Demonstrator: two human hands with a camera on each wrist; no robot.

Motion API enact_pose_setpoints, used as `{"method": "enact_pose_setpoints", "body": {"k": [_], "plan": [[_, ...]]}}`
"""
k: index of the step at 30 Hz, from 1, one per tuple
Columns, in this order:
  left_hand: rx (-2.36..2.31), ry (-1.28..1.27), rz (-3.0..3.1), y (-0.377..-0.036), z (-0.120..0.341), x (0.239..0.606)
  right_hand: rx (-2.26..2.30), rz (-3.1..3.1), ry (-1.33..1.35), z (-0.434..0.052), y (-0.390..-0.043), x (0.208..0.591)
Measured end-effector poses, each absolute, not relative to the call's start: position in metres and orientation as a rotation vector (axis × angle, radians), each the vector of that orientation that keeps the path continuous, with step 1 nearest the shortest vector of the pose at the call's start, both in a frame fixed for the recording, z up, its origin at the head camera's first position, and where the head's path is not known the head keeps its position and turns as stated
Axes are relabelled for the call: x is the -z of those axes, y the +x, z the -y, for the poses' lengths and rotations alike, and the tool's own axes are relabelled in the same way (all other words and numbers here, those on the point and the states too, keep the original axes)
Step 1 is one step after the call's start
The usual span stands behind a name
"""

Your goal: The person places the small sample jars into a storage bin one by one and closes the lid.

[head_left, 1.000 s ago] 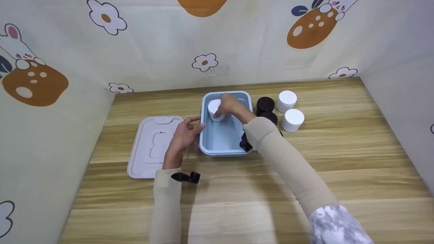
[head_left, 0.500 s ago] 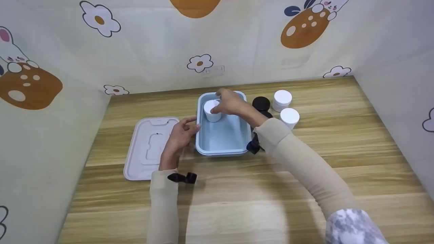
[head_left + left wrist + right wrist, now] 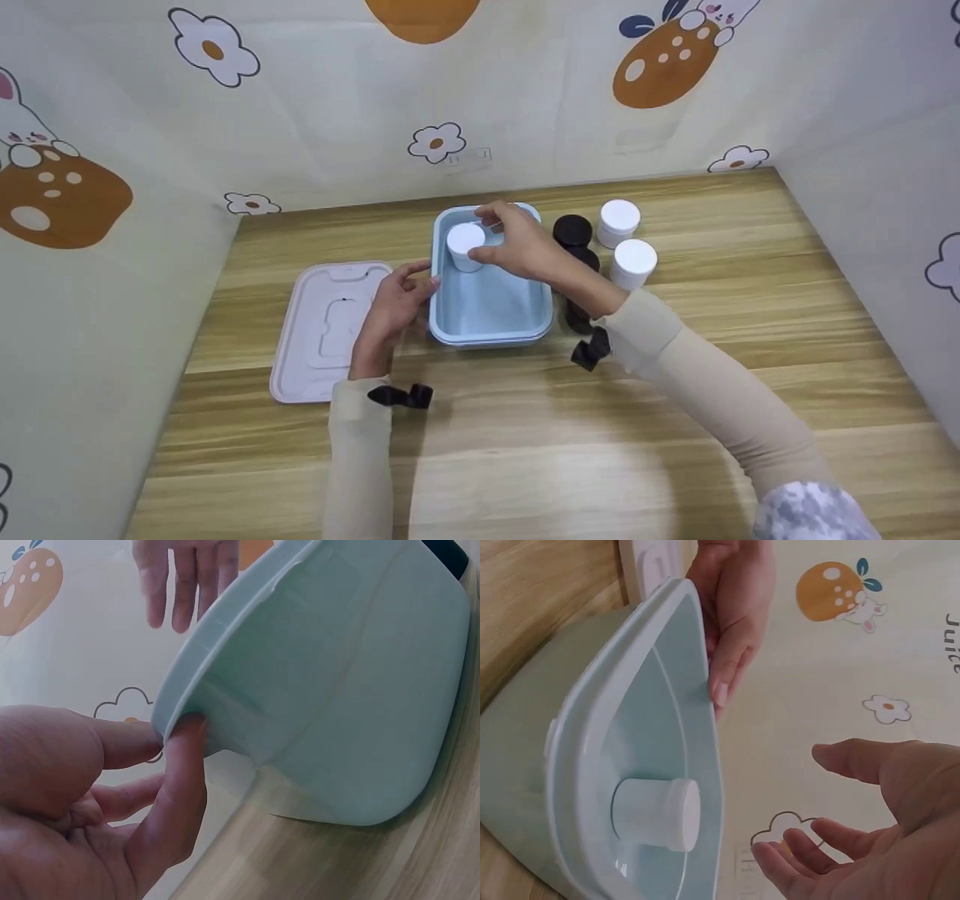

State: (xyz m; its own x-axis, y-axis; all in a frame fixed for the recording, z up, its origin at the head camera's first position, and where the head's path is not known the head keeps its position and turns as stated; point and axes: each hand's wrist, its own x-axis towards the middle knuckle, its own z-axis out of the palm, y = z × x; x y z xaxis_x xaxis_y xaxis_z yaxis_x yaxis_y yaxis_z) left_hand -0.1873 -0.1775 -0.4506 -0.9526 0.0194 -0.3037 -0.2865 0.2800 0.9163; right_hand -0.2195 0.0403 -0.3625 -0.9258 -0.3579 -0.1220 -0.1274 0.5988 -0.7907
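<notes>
Now your right hand (image 3: 523, 246) empty, fingers spread; left hand (image 3: 395, 300) pinches blue tub (image 3: 491, 311); stray thumb could tip white jar (image 3: 466, 241) inside.

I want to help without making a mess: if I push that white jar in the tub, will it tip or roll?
The white jar stands upright unheld, so a nudge probably slides it. Tipped over, its round sides might let it roll, though the blue tub around it would likely stop it.

Wood-grain tabletop (image 3: 787, 322), pale wall covering (image 3: 322, 135) behind it, printed orange fruits (image 3: 664, 67), outlined white flowers (image 3: 437, 142), white rabbits (image 3: 28, 120)
</notes>
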Motion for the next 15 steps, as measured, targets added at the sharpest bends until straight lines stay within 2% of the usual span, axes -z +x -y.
{"method": "enact_pose_setpoints", "body": {"k": [15], "plan": [[-1.772,-0.232,-2.294,-0.187,0.179,0.452,1.569,-2.464,-0.494,-0.082,-0.199,0.367]]}}
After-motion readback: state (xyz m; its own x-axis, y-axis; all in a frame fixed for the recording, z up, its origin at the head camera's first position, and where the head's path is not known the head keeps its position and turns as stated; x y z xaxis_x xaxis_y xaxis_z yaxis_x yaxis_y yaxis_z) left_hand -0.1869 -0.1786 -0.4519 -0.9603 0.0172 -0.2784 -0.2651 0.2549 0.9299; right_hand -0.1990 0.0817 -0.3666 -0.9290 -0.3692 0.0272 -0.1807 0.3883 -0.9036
